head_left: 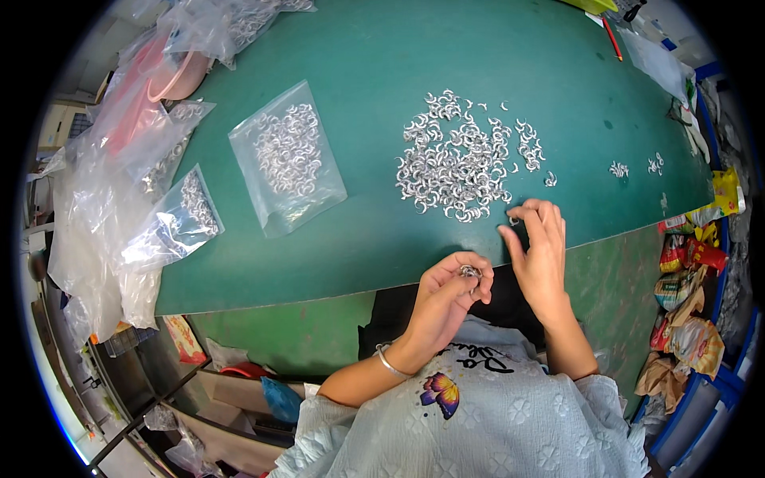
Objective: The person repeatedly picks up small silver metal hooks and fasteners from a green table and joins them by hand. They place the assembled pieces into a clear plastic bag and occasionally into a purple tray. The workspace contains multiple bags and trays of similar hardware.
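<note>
My left hand (454, 291) is closed around a small cluster of silver crescent-shaped metal pieces (470, 272), held just off the near edge of the table. To its right, my right hand (542, 243) reaches over that edge with thumb and forefinger curled toward each other. One small silver crescent piece (514, 221) shows between those fingertips. Beyond both hands, a large loose pile of the same crescent pieces (458, 163) is spread on the green tabletop (374, 247). A narrow strip of pieces (528, 143) lies along the pile's right side.
Left of the pile lies a clear plastic bag of crescents (288, 155); a smaller bag (195, 203) is further left. Plastic sheeting and a pink basin (182, 77) crowd the left edge. Two little clusters (619, 169) sit at right. A red pencil (612, 40) lies far right.
</note>
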Motion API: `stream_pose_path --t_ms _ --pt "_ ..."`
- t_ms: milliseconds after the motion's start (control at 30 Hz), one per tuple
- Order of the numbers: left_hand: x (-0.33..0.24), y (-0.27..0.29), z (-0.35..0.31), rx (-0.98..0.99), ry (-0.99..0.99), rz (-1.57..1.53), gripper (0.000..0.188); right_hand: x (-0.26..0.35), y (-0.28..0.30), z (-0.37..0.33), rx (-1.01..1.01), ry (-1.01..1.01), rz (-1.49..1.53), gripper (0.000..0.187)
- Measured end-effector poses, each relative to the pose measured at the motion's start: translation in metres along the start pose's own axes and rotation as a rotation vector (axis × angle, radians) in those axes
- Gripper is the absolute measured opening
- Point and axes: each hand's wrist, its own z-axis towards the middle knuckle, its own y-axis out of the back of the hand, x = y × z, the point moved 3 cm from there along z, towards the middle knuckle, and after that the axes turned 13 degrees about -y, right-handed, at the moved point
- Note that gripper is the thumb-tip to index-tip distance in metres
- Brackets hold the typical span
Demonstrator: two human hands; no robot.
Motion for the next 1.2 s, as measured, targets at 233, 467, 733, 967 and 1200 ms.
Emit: stream_pose_path --t_ms 233,467,733,967,1200 --pt "-0.006 0.000 0.001 -0.039 0.103 0.008 0.018 -0.018 -0.005 0.000 -0.052 -0.011 0.171 0.018" --pt "-0.002 -0.006 0.003 -0.031 0.109 -0.005 0.019 -0.025 -0.001 0.001 -0.040 0.036 0.122 0.016" --pt "0.003 -0.006 0.008 -0.034 0.021 0.114 0.020 -0.028 0.002 -0.007 0.256 -0.321 0.905 0.020" --pt "-0.004 -0.023 0.012 -0.071 -0.186 0.357 0.019 -0.006 0.004 -0.021 0.537 -0.366 1.363 0.015" --pt "-0.012 -0.030 0.008 0.023 -0.463 0.629 0.019 -0.004 0.000 -0.030 0.501 -0.392 1.459 0.010"
